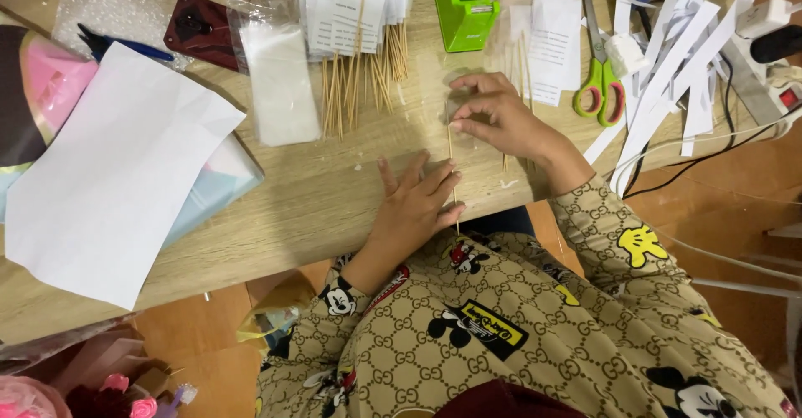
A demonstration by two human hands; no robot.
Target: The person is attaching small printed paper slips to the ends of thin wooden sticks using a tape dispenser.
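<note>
A thin wooden skewer lies across the near edge of the wooden table, its lower end sticking out past the edge. My left hand rests flat on the table and pins the skewer's lower part with its fingers. My right hand pinches the skewer's upper end, where a strip of clear tape seems to lie on the wood. Another loose skewer lies just under my right wrist.
A fan of skewers with paper slips lies at the back, beside a green tape dispenser. Green-handled scissors and cut paper strips sit right. A white sheet, plastic sleeve and dark red case lie left.
</note>
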